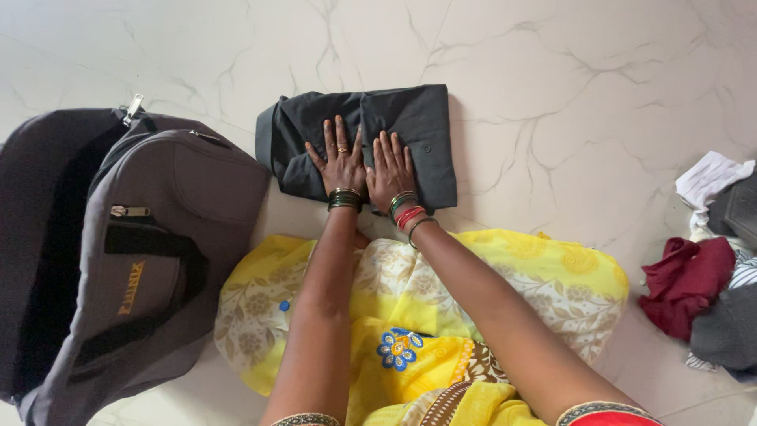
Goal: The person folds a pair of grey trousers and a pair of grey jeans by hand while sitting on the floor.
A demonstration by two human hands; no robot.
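Observation:
A folded dark grey garment lies on the white marble floor in front of me. My left hand rests flat on it, fingers spread, a ring on one finger and bangles at the wrist. Right beside it my right hand presses flat on the same garment, also with bangles at the wrist. Neither hand grips anything; both palms lie on the cloth. My lap is covered by yellow patterned fabric.
An open grey backpack lies at the left, its zipper undone. A pile of clothes sits at the right edge: a maroon piece, a white piece and grey ones.

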